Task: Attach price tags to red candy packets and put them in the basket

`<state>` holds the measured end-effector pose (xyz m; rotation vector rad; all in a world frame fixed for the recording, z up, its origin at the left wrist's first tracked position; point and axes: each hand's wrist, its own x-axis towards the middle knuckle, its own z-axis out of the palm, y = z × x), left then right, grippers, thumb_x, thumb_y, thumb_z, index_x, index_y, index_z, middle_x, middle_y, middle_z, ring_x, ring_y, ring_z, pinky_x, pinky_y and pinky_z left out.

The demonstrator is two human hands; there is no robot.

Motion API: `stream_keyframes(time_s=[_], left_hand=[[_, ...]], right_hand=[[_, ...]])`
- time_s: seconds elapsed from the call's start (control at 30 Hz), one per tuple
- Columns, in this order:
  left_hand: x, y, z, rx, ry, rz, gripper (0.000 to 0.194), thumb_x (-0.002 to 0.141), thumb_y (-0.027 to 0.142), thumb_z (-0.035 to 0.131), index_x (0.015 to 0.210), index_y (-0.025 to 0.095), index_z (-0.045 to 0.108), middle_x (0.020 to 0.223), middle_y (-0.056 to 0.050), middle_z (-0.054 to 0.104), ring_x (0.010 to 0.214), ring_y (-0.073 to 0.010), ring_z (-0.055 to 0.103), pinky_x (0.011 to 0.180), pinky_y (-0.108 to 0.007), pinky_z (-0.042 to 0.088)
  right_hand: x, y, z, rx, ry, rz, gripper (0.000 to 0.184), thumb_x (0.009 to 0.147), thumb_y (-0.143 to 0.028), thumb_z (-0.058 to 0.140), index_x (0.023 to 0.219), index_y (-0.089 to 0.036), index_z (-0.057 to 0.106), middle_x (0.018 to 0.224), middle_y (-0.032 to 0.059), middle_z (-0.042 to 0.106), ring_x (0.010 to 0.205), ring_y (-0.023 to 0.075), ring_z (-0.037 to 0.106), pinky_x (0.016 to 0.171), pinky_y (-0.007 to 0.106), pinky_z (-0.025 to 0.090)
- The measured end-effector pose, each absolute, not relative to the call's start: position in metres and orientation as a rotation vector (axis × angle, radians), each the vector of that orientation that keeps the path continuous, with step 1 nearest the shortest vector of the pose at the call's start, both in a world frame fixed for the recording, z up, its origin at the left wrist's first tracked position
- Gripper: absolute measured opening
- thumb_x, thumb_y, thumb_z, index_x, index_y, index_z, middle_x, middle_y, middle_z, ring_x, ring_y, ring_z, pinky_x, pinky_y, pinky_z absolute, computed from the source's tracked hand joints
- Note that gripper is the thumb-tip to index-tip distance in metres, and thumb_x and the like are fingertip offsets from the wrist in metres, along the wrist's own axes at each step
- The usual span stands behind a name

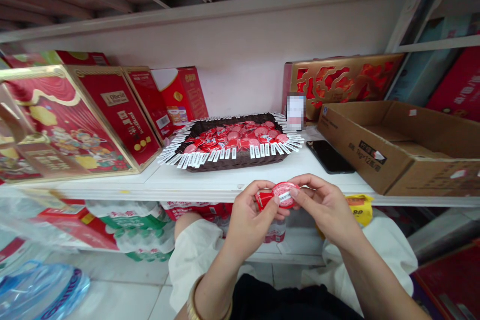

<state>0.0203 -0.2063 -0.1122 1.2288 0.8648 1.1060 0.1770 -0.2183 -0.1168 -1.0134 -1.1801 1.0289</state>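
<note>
The left hand [251,222] and right hand [326,210] are together, both fingers-and-thumb pinching a small red packet [281,196] with a white tag, just in front of the edge of a white shelf [225,182]; on that shelf sits a dark woven basket [240,162] of similar red packets, white tags fringing its rim; a black phone [330,156] lies beside a cardboard box [393,160]; red gift boxes [82,120] lean at left.
</note>
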Motion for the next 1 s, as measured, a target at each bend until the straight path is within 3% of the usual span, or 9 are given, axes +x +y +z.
stream_keyframes(time_s=[0.13,0.3,0.53,0.8,0.93,1.0], left_hand=[[0.021,-0.203,-0.114,1.229,0.871,1.098,0.038,0.075,0.038,0.076,0.098,0.015,0.057,0.066,-0.003,0.073,0.063,-0.0191,0.074,0.060,-0.025,0.059],[0.027,-0.197,-0.115,1.228,0.840,1.089,0.039,0.074,0.037,0.076,0.100,0.015,0.057,0.069,-0.002,0.073,0.063,-0.0164,0.072,0.062,-0.024,0.059],[0.043,-0.189,-0.115,1.287,0.844,1.064,0.033,0.076,0.033,0.074,0.096,0.014,0.056,0.059,0.001,0.067,0.054,-0.0118,0.066,0.056,-0.021,0.056],[0.126,-0.163,-0.060,1.468,0.560,1.149,0.023,0.081,0.010,0.062,0.103,0.015,0.063,0.085,0.000,0.063,0.058,-0.0083,0.067,0.058,-0.020,0.058],[0.194,-0.145,-0.030,1.593,0.503,1.069,0.032,0.085,0.008,0.058,0.116,0.013,0.064,0.094,-0.006,0.068,0.053,-0.0068,0.065,0.049,-0.016,0.052],[0.223,-0.137,-0.023,1.622,0.485,0.971,0.042,0.088,0.011,0.056,0.130,0.011,0.056,0.106,-0.012,0.070,0.054,-0.0074,0.065,0.051,-0.019,0.053]], right_hand=[[0.180,-0.217,-0.119,-1.038,-1.180,1.004,0.034,0.074,-0.052,0.075,0.081,-0.019,0.070,0.069,0.0028,0.070,0.056,0.0128,0.059,0.055,0.025,0.051],[0.183,-0.214,-0.122,-1.024,-1.127,1.039,0.038,0.067,-0.049,0.082,0.085,-0.018,0.069,0.069,0.0035,0.071,0.059,0.0142,0.062,0.055,0.025,0.050],[0.197,-0.214,-0.124,-1.052,-1.133,0.905,0.039,0.068,-0.048,0.082,0.087,-0.017,0.069,0.069,0.0034,0.072,0.058,0.0132,0.062,0.055,0.023,0.050],[0.274,-0.225,-0.067,-1.098,-1.062,0.329,0.031,0.072,-0.044,0.079,0.090,-0.020,0.072,0.082,0.0052,0.076,0.063,0.0156,0.069,0.059,0.028,0.057],[0.328,-0.219,-0.042,-1.219,-0.961,0.008,0.028,0.075,-0.042,0.077,0.091,-0.019,0.073,0.087,0.0085,0.075,0.066,0.0180,0.068,0.061,0.033,0.057],[0.354,-0.216,-0.035,-1.374,-0.896,-0.060,0.027,0.080,-0.040,0.071,0.095,-0.018,0.073,0.089,0.0114,0.075,0.067,0.0203,0.069,0.062,0.035,0.055]])
